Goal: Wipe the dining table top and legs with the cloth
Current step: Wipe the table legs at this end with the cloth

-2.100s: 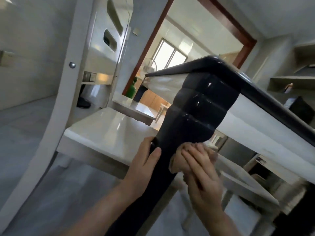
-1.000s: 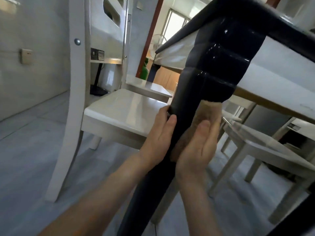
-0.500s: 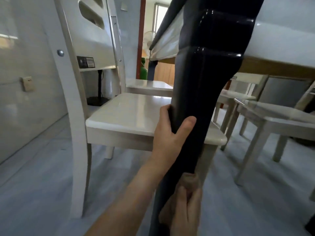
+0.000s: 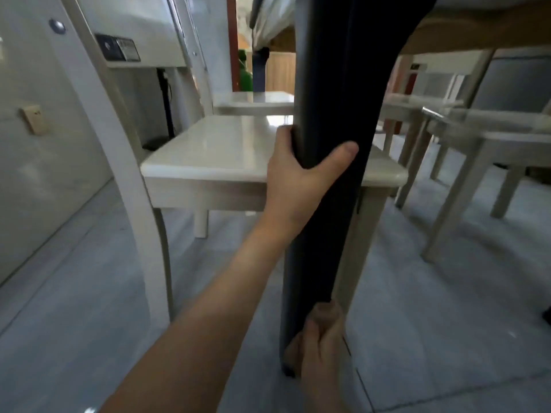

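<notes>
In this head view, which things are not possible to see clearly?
- Cloth: mostly covered by the right hand low on the table leg.
- Left hand: its fingers are hidden behind the leg.
- Table top: cut off by the upper edge.
- Label on the chair: too blurred to read.

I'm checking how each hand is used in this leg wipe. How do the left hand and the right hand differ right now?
The left hand grips the dark table leg about level with the chair seat; the right hand is far lower, near the leg's foot by the floor. The left hand is bare with its thumb wrapped across the leg; the right hand presses a tan cloth against it. Both touch the same leg.
</notes>
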`<state>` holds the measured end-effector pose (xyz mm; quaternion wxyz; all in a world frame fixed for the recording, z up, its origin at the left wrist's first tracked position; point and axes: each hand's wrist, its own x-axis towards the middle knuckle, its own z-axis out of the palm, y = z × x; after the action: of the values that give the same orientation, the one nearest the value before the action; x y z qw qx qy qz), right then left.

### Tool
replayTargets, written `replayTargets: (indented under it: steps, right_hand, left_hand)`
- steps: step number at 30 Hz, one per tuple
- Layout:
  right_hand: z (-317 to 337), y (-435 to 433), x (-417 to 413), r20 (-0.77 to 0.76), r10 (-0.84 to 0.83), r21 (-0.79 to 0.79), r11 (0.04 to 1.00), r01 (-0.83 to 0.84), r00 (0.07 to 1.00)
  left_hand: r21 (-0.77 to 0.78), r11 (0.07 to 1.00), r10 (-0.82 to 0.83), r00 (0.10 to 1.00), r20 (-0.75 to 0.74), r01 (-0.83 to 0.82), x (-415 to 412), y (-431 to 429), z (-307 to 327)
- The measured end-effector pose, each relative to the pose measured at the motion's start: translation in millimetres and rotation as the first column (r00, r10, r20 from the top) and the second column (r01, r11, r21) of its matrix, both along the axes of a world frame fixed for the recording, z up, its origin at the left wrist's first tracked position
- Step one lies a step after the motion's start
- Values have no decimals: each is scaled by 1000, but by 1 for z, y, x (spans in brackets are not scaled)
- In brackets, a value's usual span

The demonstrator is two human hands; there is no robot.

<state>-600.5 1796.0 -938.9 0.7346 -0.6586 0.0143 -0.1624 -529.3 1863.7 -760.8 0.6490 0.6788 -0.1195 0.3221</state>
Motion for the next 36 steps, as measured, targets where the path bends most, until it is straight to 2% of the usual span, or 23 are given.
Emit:
replayTargets:
  steps: [1,2,5,7,12,15,19,21,22,23,24,25,26,27,28,29,30,32,36]
  right_hand:
    - [9,1,4,54,-1,-7,1000,2,999]
    - [25,1,9,171,-15,-12,1000,17,985]
    - [63,0,23,457,-58,-77,992,104,888]
    - [45,1,35,486,-88,-148,972,182,869]
    - [-52,5,23,229,-105,-152,978,142,968]
    - [-92,-2,12,-31,-17,-138,990,13,999]
    - [-153,-12,0,-376,81,-125,983,-137,923]
    - [-181,-6,25,-498,81,41,997,-70,863]
    - [-208,-10,60,-466,-2,-26,1000,-11,885]
    - [-222,-7,92,-384,-34,48,997,56,923]
    - [-206,-1,113,-314,12,236,970,66,949]
    - [-153,-5,119,-242,109,393,919,-5,964]
    - [-87,-7,112,-152,163,395,914,-92,975]
    - [-23,-4,94,-55,157,371,920,-126,986]
    - [25,1,73,-20,85,347,935,-73,996]
    - [62,2,54,76,-38,278,961,15,996]
    - [89,0,39,251,-123,175,981,79,960]
    - [127,-3,27,477,-70,-10,996,85,876]
    - [172,-10,42,610,-15,-131,984,120,792]
  left_hand:
    - [0,1000,2,1000,6,-2,-1,0,0]
    - [1,1000,3,1000,17,-3,0,1,0]
    - [-30,1000,1,999,42,1,0,-1,-2]
    - [-54,999,-7,999,47,9,1,-3,-2]
    - [-14,1000,16,999,43,-15,3,-1,-4]
    - [-10,1000,19,999,50,-19,4,1,-6]
    - [-32,999,-12,999,49,14,-4,-3,1]
    - [-22,1000,-14,999,36,14,-5,-3,-2]
    - [-21,1000,-6,999,36,7,-2,-1,-4]
    - [-27,1000,-7,999,35,8,-1,-1,-7]
    - [-29,999,-19,999,31,20,0,-1,-9]
    - [-31,999,-31,999,26,32,1,-1,-10]
    - [-38,998,-40,999,25,41,1,-2,-9]
    - [-42,998,-44,999,27,45,1,-2,-8]
    - [-42,998,-43,999,32,44,1,-2,-7]
    - [-40,998,-36,999,40,38,1,-2,-5]
    - [-37,999,-27,998,50,29,2,-1,-4]
    - [-36,999,-23,998,62,26,2,-1,-4]
    - [-31,999,-20,997,68,23,3,-1,-2]
